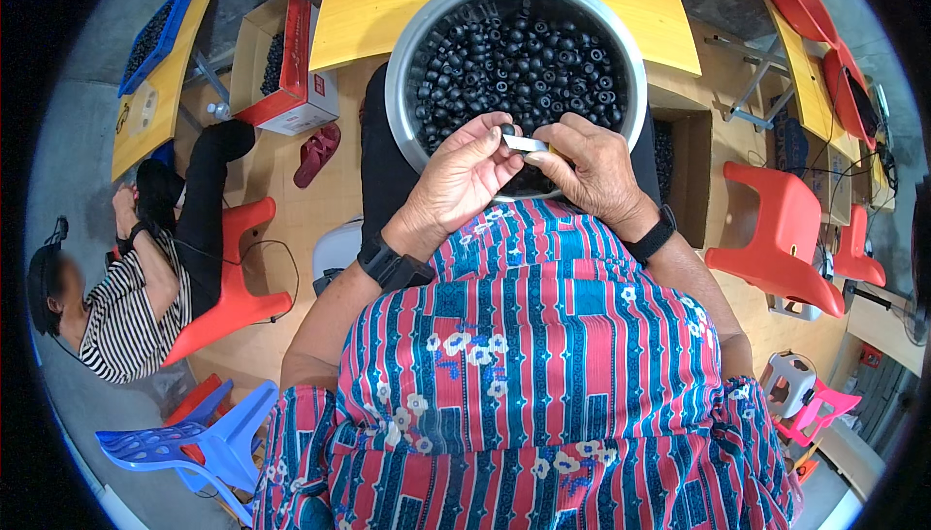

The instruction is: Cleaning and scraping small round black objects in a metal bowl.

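A wide metal bowl (396,94) rests at my lap, filled with small round black parts (524,55), several of which show a hole in one end. Over its near rim, my left hand (464,169) pinches one small black part (507,129) between thumb and fingertips. My right hand (599,166) is closed around a small knife (527,144). Its short, light metal blade points left and meets the black part at my left fingertips. Most of the knife's handle is hidden in my right fingers; a bit of yellow shows there.
A yellow table (369,6) stands beyond the bowl. At the left are an open carton (296,64), a red slipper (317,155) and a seated person in a striped top (136,326). Red stools (771,229) stand at the right, a blue chair (194,448) at the lower left.
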Motion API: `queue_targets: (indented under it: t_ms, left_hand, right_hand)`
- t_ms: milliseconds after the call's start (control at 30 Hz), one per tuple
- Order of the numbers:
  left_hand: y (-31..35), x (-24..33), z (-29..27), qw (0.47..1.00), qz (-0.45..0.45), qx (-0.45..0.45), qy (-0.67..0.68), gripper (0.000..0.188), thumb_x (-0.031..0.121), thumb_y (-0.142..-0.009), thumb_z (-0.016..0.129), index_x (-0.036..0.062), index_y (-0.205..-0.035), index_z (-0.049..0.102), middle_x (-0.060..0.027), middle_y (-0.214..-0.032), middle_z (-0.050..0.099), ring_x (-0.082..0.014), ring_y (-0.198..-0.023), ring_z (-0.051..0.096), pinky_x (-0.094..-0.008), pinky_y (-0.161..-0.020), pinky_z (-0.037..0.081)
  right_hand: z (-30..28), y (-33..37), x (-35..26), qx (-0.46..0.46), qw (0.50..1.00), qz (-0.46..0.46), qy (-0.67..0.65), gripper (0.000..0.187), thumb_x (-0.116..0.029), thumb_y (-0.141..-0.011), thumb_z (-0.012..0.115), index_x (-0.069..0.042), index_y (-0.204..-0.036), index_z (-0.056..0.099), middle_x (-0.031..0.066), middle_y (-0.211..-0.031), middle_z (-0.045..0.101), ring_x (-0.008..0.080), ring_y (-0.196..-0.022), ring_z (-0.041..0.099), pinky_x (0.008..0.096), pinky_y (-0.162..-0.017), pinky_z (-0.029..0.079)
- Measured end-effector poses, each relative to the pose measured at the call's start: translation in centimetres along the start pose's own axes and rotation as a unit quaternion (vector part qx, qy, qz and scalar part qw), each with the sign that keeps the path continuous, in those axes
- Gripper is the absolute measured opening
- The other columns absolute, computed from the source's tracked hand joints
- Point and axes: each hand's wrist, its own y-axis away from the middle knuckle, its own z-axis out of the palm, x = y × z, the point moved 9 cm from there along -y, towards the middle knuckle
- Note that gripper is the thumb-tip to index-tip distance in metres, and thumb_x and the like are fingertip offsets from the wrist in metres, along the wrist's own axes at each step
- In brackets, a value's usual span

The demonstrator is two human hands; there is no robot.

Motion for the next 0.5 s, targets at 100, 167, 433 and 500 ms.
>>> queue_targets:
  t_ms: [100, 167, 433, 500]
  left_hand:
    - [0.01, 0.02, 0.15, 1.000, 0.000, -0.001, -0.002, 0.023, 0.007, -0.097, 0.056, 0.0004, -0.119, 0.054, -0.0138, -0.112, 0.062, -0.0179, -0.100, 0.062, -0.0323, -0.093, 0.053]
    - [0.06, 0.03, 0.16, 1.000, 0.001, -0.003, 0.000, 0.023, 0.007, -0.097, 0.056, 0.0003, -0.119, 0.054, -0.0135, -0.111, 0.062, -0.0176, -0.100, 0.062, -0.0323, -0.093, 0.053]
    - [0.11, 0.12, 0.18, 0.998, 0.009, 0.049, -0.042, 0.017, 0.010, -0.099, 0.056, 0.0023, -0.114, 0.058, -0.0071, -0.102, 0.061, -0.0129, -0.090, 0.060, -0.0304, -0.089, 0.054]
    - [0.12, 0.13, 0.25, 0.998, 0.010, 0.051, -0.043, 0.017, 0.010, -0.099, 0.056, 0.0021, -0.114, 0.058, -0.0071, -0.102, 0.061, -0.0128, -0.090, 0.060, -0.0303, -0.089, 0.054]
  right_hand:
    - [-0.06, -0.01, -0.03, 0.002, 1.000, 0.000, -0.002, 0.023, -0.030, -0.084, 0.071, -0.009, -0.090, 0.066, 0.0085, -0.075, 0.059, 0.0291, -0.070, 0.063, 0.0397, -0.060, 0.050]
    - [-0.03, -0.01, -0.01, 0.002, 1.000, 0.001, -0.007, 0.023, -0.030, -0.084, 0.070, -0.009, -0.090, 0.066, 0.0087, -0.075, 0.058, 0.0292, -0.070, 0.063, 0.0397, -0.060, 0.050]
    - [0.00, 0.13, 0.25, 0.003, 1.000, 0.005, 0.002, 0.023, -0.030, -0.084, 0.070, -0.008, -0.089, 0.066, 0.0087, -0.075, 0.058, 0.0294, -0.070, 0.063, 0.0394, -0.060, 0.050]
    - [-0.02, 0.08, 0.17, 0.003, 1.000, 0.002, 0.007, 0.022, -0.030, -0.084, 0.070, -0.009, -0.088, 0.066, 0.0086, -0.075, 0.058, 0.0294, -0.070, 0.063, 0.0395, -0.060, 0.050]
